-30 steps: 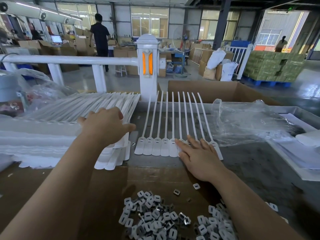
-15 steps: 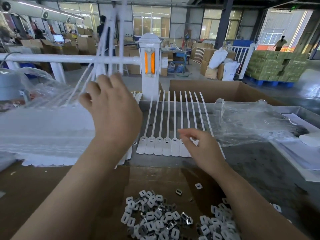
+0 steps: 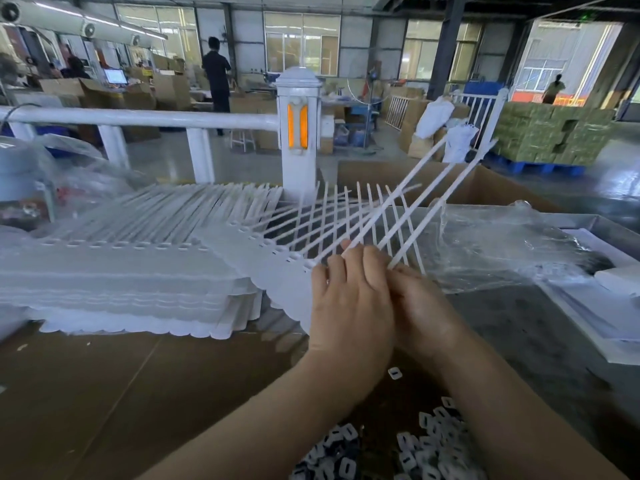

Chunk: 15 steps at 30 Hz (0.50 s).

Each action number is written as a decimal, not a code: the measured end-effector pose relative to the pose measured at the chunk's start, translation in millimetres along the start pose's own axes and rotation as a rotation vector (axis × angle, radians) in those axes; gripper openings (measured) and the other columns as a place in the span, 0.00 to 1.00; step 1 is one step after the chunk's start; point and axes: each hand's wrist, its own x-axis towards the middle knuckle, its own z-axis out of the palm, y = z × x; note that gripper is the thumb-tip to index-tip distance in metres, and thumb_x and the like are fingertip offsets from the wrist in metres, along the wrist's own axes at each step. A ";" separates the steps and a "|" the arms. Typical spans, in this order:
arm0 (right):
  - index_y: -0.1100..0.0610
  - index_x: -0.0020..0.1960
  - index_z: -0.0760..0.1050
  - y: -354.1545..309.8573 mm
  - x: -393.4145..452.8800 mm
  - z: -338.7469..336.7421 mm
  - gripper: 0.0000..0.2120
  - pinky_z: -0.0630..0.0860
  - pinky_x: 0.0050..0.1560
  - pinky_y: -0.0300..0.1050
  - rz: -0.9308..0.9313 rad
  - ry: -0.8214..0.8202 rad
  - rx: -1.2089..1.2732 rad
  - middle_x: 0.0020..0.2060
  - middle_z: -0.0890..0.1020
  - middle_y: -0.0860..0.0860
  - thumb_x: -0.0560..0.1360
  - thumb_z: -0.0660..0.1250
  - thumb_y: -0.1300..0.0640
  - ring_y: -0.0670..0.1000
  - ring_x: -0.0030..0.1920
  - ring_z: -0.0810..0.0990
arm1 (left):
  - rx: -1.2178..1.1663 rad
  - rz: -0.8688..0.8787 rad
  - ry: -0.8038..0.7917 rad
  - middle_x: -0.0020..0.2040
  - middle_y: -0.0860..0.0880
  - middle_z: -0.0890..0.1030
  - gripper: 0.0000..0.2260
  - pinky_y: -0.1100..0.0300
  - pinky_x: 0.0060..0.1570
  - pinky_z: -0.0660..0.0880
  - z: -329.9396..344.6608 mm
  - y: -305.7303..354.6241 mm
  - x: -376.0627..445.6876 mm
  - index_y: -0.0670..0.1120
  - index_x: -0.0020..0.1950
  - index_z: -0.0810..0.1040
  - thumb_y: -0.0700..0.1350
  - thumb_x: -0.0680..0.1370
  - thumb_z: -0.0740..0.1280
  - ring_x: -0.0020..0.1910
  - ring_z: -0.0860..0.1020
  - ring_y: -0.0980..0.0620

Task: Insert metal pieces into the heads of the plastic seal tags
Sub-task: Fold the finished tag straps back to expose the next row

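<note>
Head view: your left hand [image 3: 349,299] and right hand [image 3: 420,306], pressed together, grip a fresh strip of seal tags [image 3: 277,268] over the workbench's [image 3: 519,327] far edge. Likely next: lay it flat, then reach the metal pieces [image 3: 429,448] at the near edge.

Both forearms rise from the lower frame and meet at centre: the left hand [image 3: 349,299] lies over the right hand [image 3: 420,306], fingers of both curled, knuckles upward
</note>
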 end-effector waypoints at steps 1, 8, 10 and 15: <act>0.58 0.64 0.80 -2.4 -0.3 -0.3 0.18 0.76 0.65 0.52 -0.001 0.018 0.009 0.62 0.81 0.59 0.74 0.68 0.56 0.56 0.63 0.80 | -0.044 0.006 0.004 0.63 0.44 0.70 0.23 0.47 0.61 0.64 -0.5 -0.4 0.3 0.43 0.70 0.57 0.45 0.76 0.58 0.60 0.70 0.44; 0.56 0.56 0.82 -20.0 -1.0 -11.9 0.11 0.83 0.43 0.46 -0.107 0.320 0.059 0.47 0.87 0.54 0.79 0.62 0.58 0.51 0.47 0.86 | -0.330 0.052 0.214 0.69 0.46 0.68 0.30 0.46 0.67 0.59 -24.9 -20.7 21.5 0.50 0.74 0.62 0.59 0.76 0.65 0.69 0.65 0.47; 0.55 0.53 0.82 -25.6 -0.2 -18.0 0.10 0.81 0.34 0.43 -0.107 0.491 -0.017 0.41 0.87 0.52 0.82 0.61 0.57 0.49 0.39 0.87 | -0.323 -0.060 0.223 0.73 0.44 0.66 0.32 0.42 0.70 0.58 -31.1 -37.7 32.0 0.49 0.76 0.60 0.60 0.76 0.66 0.73 0.62 0.44; 0.49 0.50 0.83 -32.5 7.9 -37.6 0.11 0.75 0.29 0.38 -0.081 0.768 -0.504 0.37 0.86 0.49 0.83 0.61 0.53 0.43 0.31 0.83 | -0.263 -0.259 -0.123 0.75 0.42 0.63 0.30 0.40 0.71 0.58 -25.9 -77.1 44.9 0.54 0.76 0.57 0.56 0.78 0.66 0.73 0.62 0.39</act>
